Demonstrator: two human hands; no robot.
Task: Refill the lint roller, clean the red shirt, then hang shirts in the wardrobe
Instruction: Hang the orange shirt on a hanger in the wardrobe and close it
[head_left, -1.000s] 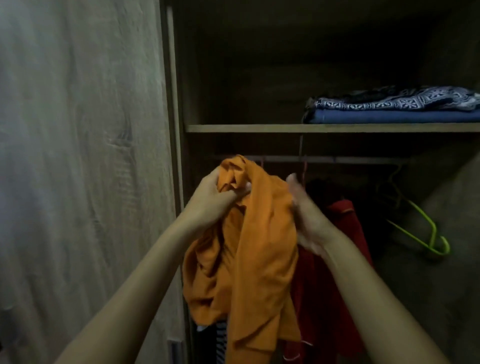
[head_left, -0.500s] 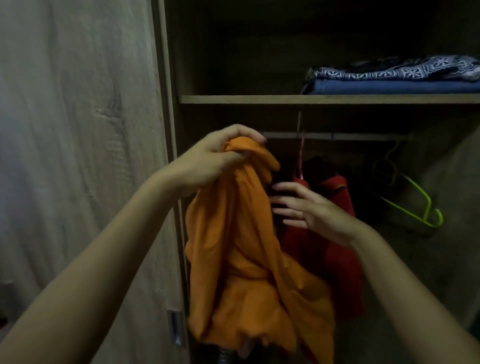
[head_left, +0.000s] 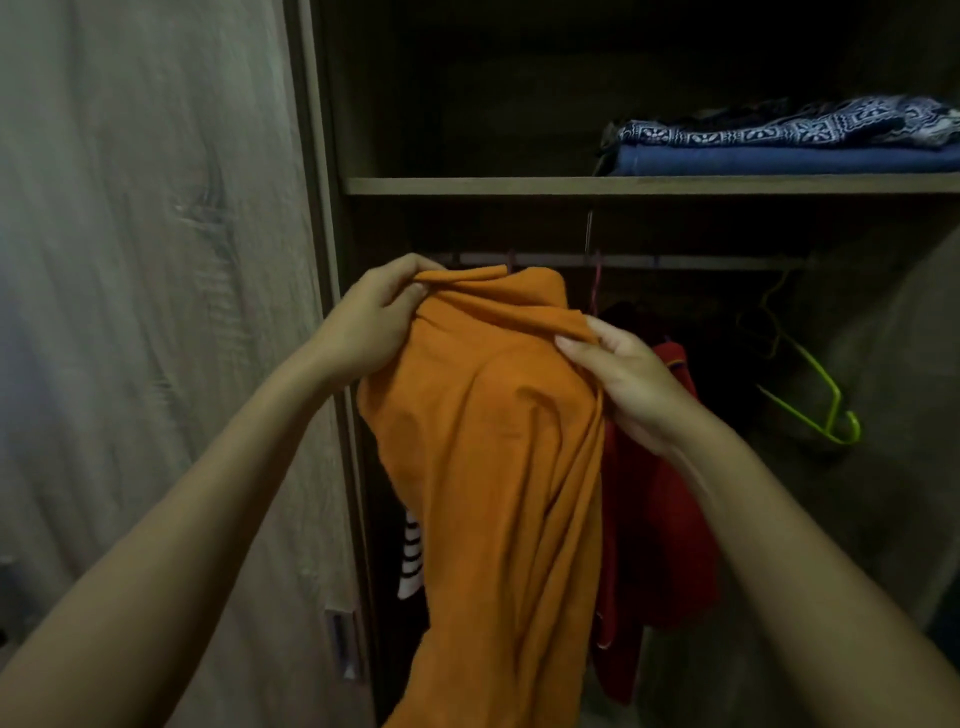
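An orange shirt (head_left: 498, 467) hangs in front of the open wardrobe, held up by both hands. My left hand (head_left: 374, 322) pinches its top edge at the left. My right hand (head_left: 623, 374) grips a fold of the same edge at the right. Behind the orange cloth, a red shirt (head_left: 660, 519) hangs from a pink hanger (head_left: 595, 280) on the wardrobe rail (head_left: 675, 261). The orange shirt hides most of the rail's left part.
An empty green hanger (head_left: 810, 395) hangs on the rail at the right. A striped garment (head_left: 410, 561) shows low behind the orange shirt. Folded blue and patterned clothes (head_left: 779, 145) lie on the shelf (head_left: 519, 185) above. The wardrobe door (head_left: 156, 312) stands at the left.
My right hand, open beside the red shirt half a second ago, has taken hold of the orange shirt's top edge. The bunched cloth is now spread between both hands.
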